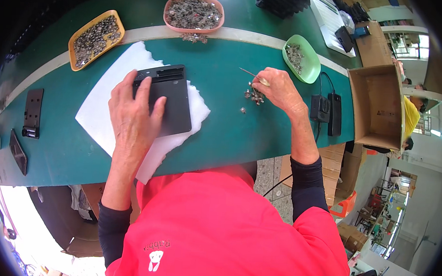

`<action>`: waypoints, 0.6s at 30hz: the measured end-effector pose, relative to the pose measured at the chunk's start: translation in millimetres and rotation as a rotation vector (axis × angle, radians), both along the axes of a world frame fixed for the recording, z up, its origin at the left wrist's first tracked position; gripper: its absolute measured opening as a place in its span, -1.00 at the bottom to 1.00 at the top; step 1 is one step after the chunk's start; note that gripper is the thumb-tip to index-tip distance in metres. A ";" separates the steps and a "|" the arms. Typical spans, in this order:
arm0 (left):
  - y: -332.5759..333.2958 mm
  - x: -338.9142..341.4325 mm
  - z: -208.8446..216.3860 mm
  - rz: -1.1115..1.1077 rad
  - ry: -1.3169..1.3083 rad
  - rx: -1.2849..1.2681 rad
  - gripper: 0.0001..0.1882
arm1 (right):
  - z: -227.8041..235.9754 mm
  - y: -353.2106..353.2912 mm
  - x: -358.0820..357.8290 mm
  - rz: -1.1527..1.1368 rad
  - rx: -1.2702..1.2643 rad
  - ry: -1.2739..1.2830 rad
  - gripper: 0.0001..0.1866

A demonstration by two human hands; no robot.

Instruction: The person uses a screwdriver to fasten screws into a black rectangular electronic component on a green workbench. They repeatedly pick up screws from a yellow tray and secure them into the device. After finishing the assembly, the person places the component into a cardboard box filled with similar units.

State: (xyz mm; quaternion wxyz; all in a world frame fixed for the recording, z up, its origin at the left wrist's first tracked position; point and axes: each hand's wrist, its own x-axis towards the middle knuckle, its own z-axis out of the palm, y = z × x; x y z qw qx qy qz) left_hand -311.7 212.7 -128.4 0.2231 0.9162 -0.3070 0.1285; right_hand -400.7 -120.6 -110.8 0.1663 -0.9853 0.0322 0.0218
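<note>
My left hand (pixel 132 108) lies with its fingers spread on a flat black rectangular casing (pixel 175 108), with the thumb toward its middle. Under the casing is a white foam sheet (pixel 103 99) with ragged edges. To the right, my right hand (pixel 281 89) is closed around a thin pointed tool (pixel 248 72) with a pale handle; its metal tip points left and away from me. A small heap of shiny metal parts (pixel 254 97) sits just below those fingers, and one loose metal part (pixel 243 110) lies apart from it.
Small metal parts fill an orange tray (pixel 121 25), a pink tray (pixel 222 19) and a green tray (pixel 312 68). Black devices with a cable (pixel 320 109) lie at the right, near an open cardboard box (pixel 380 106). Two black pieces (pixel 33 110) rest at the far left.
</note>
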 end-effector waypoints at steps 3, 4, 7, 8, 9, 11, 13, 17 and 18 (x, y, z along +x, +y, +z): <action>-1.3 6.4 -3.4 -0.091 0.010 0.045 -0.39 | 0.0 -0.3 -0.6 0.042 -0.007 -0.038 -0.82; -1.1 8.3 -6.5 -0.109 0.013 0.052 -0.39 | -1.5 -1.4 -0.9 0.036 0.001 -0.052 -0.82; -0.9 13.3 -7.9 -0.130 0.017 0.026 -0.40 | 4.2 6.5 5.6 -0.038 0.089 -0.187 -0.81; -0.5 13.4 -7.0 -0.131 0.018 0.010 -0.40 | 9.3 11.2 9.1 -0.072 0.131 -0.246 -0.81; 0.4 11.4 -6.0 -0.096 0.030 -0.007 -0.41 | 16.4 19.9 13.3 -0.138 0.260 -0.180 -0.80; -1.4 8.1 -3.4 -0.041 0.059 -0.049 -0.43 | 29.1 41.0 22.2 -0.284 0.507 -0.039 -0.80; -1.6 4.4 -3.9 0.029 0.095 -0.063 -0.45 | 19.4 58.3 28.5 -0.255 0.681 -0.047 -0.80; 0.3 2.7 -4.9 0.103 0.135 -0.118 -0.47 | 8.0 107.9 47.1 -0.287 0.925 0.002 -0.81; 0.3 2.8 -5.2 0.104 0.148 -0.130 -0.47 | 4.7 117.1 51.6 -0.295 0.994 -0.013 -0.81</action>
